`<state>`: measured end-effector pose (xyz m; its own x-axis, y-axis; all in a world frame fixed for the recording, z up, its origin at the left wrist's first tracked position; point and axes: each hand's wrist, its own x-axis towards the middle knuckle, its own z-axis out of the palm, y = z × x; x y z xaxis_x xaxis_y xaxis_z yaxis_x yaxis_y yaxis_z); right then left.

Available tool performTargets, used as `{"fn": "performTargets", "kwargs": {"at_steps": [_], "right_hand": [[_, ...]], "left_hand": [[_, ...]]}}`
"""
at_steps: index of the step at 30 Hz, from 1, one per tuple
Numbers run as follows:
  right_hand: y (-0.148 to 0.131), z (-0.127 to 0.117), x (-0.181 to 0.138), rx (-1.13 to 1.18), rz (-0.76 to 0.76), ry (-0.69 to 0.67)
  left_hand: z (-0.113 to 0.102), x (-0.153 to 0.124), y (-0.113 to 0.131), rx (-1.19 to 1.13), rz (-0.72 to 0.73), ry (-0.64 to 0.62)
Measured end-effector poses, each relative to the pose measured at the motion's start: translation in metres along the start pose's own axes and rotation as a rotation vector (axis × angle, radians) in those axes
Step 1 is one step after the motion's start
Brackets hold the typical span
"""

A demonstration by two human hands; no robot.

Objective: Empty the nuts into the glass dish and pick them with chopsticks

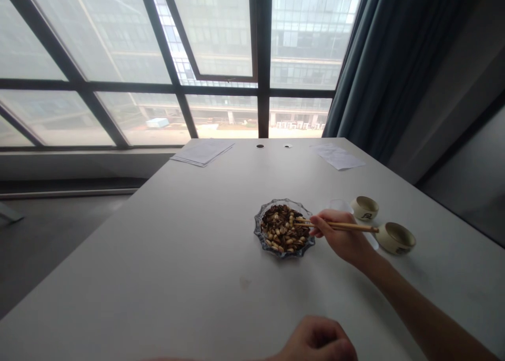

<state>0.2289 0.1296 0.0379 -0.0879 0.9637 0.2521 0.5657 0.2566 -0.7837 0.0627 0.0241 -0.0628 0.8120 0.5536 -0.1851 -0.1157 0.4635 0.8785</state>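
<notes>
the right hand (344, 241) grips chopsticks (357, 227), tips among nuts (291, 241) in the glass bowl (258, 229) on the bench (177, 256); the left hand (315, 340) curls closed. a light, even squeeze should keep nuts from slipping.

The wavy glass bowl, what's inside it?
Pale nuts and dark seeds are mixed in the bowl. The right hand's chopsticks reach over them. The nuts and seeds hide the bottom, so I can't see what's underneath.

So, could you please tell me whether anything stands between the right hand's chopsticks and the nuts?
Nothing visible does: the right hand holds the chopsticks with their tips inside the rim of the glass bowl, at the nuts.
</notes>
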Motion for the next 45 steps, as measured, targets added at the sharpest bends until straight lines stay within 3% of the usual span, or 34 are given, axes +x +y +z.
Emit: {"fn": "performTargets", "kwargs": {"at_steps": [23,33,37,41,45], "right_hand": [[-0.003,0.006,-0.006,-0.111,-0.015,0.054],[0.002,0.007,-0.008,0.118,0.065,0.131],[-0.016,-0.009,-0.011,0.289,0.096,0.27],[-0.03,-0.045,-0.023,0.375,0.113,0.457],[-0.008,-0.095,-0.05,0.356,0.119,0.66]], "left_hand": [[0.001,0.001,0.004,0.015,0.009,-0.005],[0.003,0.001,0.005,0.002,0.007,-0.011],[0.001,0.0,0.005,0.023,0.002,0.008],[0.003,-0.004,0.01,0.04,-0.014,0.01],[0.006,-0.006,0.013,0.02,-0.02,-0.004]]}}
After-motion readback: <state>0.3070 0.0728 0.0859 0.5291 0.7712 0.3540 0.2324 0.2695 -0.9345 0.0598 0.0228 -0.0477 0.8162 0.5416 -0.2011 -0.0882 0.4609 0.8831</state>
